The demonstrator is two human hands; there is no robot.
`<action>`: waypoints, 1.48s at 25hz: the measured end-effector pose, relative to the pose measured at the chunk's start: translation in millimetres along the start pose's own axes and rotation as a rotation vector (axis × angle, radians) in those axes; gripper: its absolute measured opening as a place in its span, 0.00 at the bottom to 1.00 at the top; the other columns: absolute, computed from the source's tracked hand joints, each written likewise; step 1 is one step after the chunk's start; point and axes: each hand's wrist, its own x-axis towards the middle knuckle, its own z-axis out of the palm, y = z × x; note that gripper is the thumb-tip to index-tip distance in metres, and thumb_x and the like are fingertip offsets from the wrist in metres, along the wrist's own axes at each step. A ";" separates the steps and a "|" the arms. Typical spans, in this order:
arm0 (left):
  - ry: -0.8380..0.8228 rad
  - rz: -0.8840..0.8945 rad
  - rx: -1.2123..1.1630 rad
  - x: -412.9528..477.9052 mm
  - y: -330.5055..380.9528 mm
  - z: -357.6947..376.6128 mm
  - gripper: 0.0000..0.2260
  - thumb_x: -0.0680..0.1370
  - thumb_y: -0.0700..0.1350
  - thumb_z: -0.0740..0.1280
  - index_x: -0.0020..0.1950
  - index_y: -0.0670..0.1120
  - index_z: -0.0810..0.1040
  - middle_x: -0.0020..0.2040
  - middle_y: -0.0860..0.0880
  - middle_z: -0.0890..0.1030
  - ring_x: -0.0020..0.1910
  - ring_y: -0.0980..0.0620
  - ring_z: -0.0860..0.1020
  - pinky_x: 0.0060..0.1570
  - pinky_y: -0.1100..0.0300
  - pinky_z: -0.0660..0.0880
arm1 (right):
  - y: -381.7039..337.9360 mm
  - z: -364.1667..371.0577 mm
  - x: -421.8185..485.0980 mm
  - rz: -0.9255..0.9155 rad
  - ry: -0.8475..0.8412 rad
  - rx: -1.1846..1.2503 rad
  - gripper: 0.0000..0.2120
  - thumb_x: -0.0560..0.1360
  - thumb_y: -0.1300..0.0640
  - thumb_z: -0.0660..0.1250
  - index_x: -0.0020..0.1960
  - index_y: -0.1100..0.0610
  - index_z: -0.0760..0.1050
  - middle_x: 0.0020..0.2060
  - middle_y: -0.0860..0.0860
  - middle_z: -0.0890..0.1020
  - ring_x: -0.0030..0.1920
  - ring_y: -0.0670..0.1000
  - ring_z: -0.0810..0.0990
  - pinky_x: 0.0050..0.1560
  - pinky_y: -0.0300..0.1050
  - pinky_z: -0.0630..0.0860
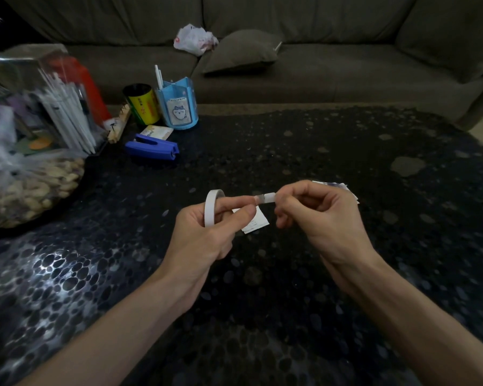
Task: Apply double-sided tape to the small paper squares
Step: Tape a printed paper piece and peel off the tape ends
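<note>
- Nearest, both forearms reach out over the dark pebble-patterned counter (262, 316). The two hands meet above its middle, raised off the surface.
- The left hand (204, 235) carries the tape roll (210, 208). The ring stands on edge with a finger passed through its hole, and this grip's thumb and forefinger pinch the tape just where it leaves the roll.
- The right hand (321, 218) faces it, its grip pressed together on the free end of the tape strip (266, 198) and the other fingers tucked in.
- Between the two grips a short length of strip is stretched taut. Blur hides where any backing ends.
- Just below and beyond the left grip, a few small paper squares (258, 220) lie flat on the counter, partly hidden by the fingers. I cannot tell whether any tape is on them.
- Behind the right grip a second small pile of paper (335, 187) peeks out past the knuckles.
- The step in hand, by my reading, is drawing off a short piece of tape. The sticking is not yet done.
- The next move likely calls for parting the piece cleanly while the left grip steadies the roll. It then has to go down onto a square and be pressed flat before it curls back on the fingers.
- Far to the left of the grips lie a blue stapler (151, 149), a blue pen pot (177, 107), a yellow can (142, 104) and a bag of nuts (25, 188), with a brown sofa (346, 65) beyond.
</note>
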 end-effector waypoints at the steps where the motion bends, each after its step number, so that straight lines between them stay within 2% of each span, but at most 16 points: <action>1: 0.001 -0.008 0.007 1.1 -1.7 -0.3 0.08 0.75 0.46 0.74 0.52 0.47 0.89 0.28 0.47 0.65 0.26 0.54 0.59 0.29 0.60 0.57 | 0.9 -0.9 0.8 0.006 0.005 -0.021 0.04 0.74 0.64 0.73 0.42 0.58 0.85 0.34 0.51 0.85 0.35 0.47 0.83 0.43 0.37 0.79; 6: 0.001 -0.057 0.040 6.4 -8.3 -5.0 0.08 0.79 0.40 0.71 0.53 0.48 0.88 0.31 0.46 0.65 0.26 0.55 0.60 0.26 0.66 0.61 | 6.8 -8.8 5.5 0.016 0.018 -0.163 0.04 0.77 0.64 0.73 0.44 0.58 0.85 0.36 0.48 0.86 0.35 0.45 0.84 0.42 0.36 0.81; 10: 0.050 -0.068 0.053 9.7 -12.7 -6.2 0.08 0.79 0.39 0.71 0.52 0.49 0.89 0.29 0.48 0.66 0.26 0.56 0.59 0.26 0.65 0.59 | 25.4 -36.7 23.9 -0.040 0.043 -0.707 0.02 0.81 0.55 0.70 0.49 0.49 0.81 0.41 0.43 0.83 0.43 0.43 0.83 0.45 0.36 0.79; 12: 0.075 -0.068 0.048 11.0 -13.9 -6.7 0.08 0.80 0.38 0.71 0.51 0.48 0.89 0.28 0.49 0.65 0.26 0.56 0.58 0.26 0.65 0.58 | 39.3 -51.3 30.6 0.015 -0.028 -0.865 0.02 0.84 0.53 0.66 0.52 0.48 0.78 0.45 0.42 0.81 0.46 0.44 0.81 0.46 0.38 0.76; 14: 0.080 -0.069 0.045 12.0 -13.7 -7.2 0.08 0.80 0.38 0.71 0.52 0.48 0.89 0.26 0.52 0.67 0.25 0.56 0.59 0.26 0.65 0.59 | 51.1 -59.9 34.2 -0.017 -0.100 -0.980 0.05 0.85 0.55 0.63 0.55 0.50 0.78 0.50 0.45 0.80 0.49 0.46 0.79 0.49 0.42 0.74; 17: 0.085 -0.064 0.047 12.6 -12.1 -8.6 0.08 0.80 0.38 0.70 0.53 0.47 0.88 0.25 0.54 0.68 0.25 0.57 0.60 0.26 0.65 0.59 | 54.1 -61.8 36.2 -0.066 -0.142 -1.021 0.10 0.84 0.61 0.60 0.58 0.53 0.78 0.54 0.49 0.78 0.54 0.49 0.77 0.55 0.46 0.74; 21: 0.087 -0.069 0.054 12.3 -11.7 -8.6 0.09 0.81 0.38 0.70 0.53 0.48 0.88 0.25 0.53 0.68 0.25 0.57 0.60 0.26 0.64 0.59 | 51.9 -61.8 34.8 -0.089 -0.111 -1.047 0.12 0.80 0.66 0.61 0.56 0.52 0.78 0.53 0.49 0.77 0.51 0.48 0.77 0.51 0.43 0.73; 24: 0.092 -0.069 0.050 12.0 -10.1 -8.7 0.09 0.81 0.38 0.70 0.53 0.49 0.88 0.25 0.53 0.67 0.25 0.57 0.60 0.27 0.64 0.59 | 51.7 -55.7 33.2 -0.137 -0.084 -1.046 0.06 0.81 0.57 0.69 0.57 0.48 0.77 0.52 0.45 0.77 0.46 0.42 0.76 0.47 0.36 0.73; 27: 0.113 -0.068 0.074 14.9 -9.3 -10.0 0.09 0.81 0.39 0.70 0.52 0.50 0.89 0.25 0.53 0.67 0.26 0.57 0.60 0.27 0.64 0.59 | 53.9 -38.6 34.9 -0.225 -0.127 -1.016 0.13 0.79 0.48 0.73 0.63 0.46 0.78 0.56 0.43 0.75 0.55 0.42 0.75 0.56 0.40 0.74; 30: 0.141 -0.082 0.084 16.8 -8.1 -12.6 0.09 0.81 0.39 0.69 0.53 0.50 0.88 0.25 0.53 0.68 0.25 0.57 0.61 0.26 0.64 0.59 | 55.2 -14.5 45.2 -0.359 -0.190 -1.057 0.19 0.78 0.44 0.72 0.68 0.46 0.79 0.61 0.46 0.76 0.61 0.46 0.72 0.60 0.44 0.73; 33: 0.149 -0.095 0.068 17.3 -6.3 -16.0 0.10 0.81 0.39 0.69 0.52 0.51 0.88 0.26 0.53 0.69 0.26 0.57 0.62 0.27 0.64 0.60 | 58.9 0.7 58.6 -0.346 -0.257 -1.206 0.25 0.79 0.40 0.69 0.74 0.45 0.76 0.71 0.48 0.74 0.73 0.51 0.65 0.70 0.52 0.69; 35: 0.146 -0.089 0.057 18.4 -5.4 -18.3 0.10 0.81 0.39 0.69 0.52 0.52 0.89 0.27 0.53 0.69 0.26 0.57 0.63 0.27 0.64 0.61 | 60.5 3.9 63.7 -0.298 -0.286 -1.296 0.25 0.79 0.39 0.68 0.74 0.43 0.75 0.76 0.47 0.70 0.76 0.53 0.60 0.73 0.54 0.64; 37: 0.150 -0.084 0.061 20.2 -5.5 -19.1 0.10 0.81 0.39 0.69 0.52 0.51 0.89 0.26 0.53 0.69 0.26 0.58 0.63 0.26 0.64 0.61 | 62.5 4.0 64.7 -0.313 -0.280 -1.296 0.22 0.79 0.39 0.68 0.70 0.43 0.79 0.75 0.46 0.72 0.75 0.53 0.61 0.70 0.53 0.63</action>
